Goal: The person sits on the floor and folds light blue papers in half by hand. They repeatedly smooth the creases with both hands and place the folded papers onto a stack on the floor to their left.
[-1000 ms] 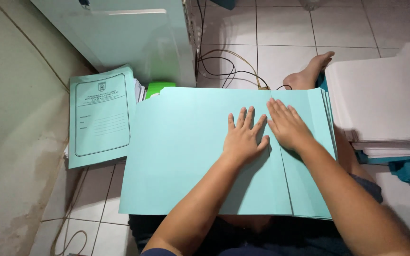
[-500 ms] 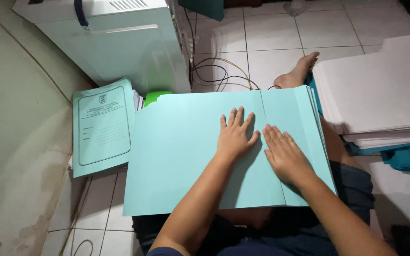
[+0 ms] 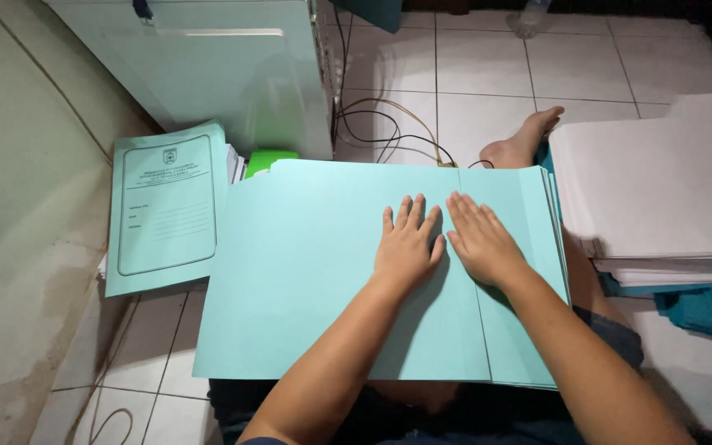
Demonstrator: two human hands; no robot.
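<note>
Turquoise card sheet (image 3: 306, 272) lies flat across the person's lap, topmost of a stack of like sheets. Left hand (image 3: 408, 247) and right hand (image 3: 480, 241) rest palm-down on it side by side, fingers extended and spread, thumbs almost touching; neither hand grasps anything. Both press just left of a crease running down the sheet's right portion. Stack of white paper (image 3: 653, 198) sits to the right; printed folder (image 3: 166, 214) leans at left.

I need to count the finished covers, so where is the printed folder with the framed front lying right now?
In the head view the printed folder lies on the floor at the left, beside the big plain turquoise sheet and just below the pale cabinet.
</note>
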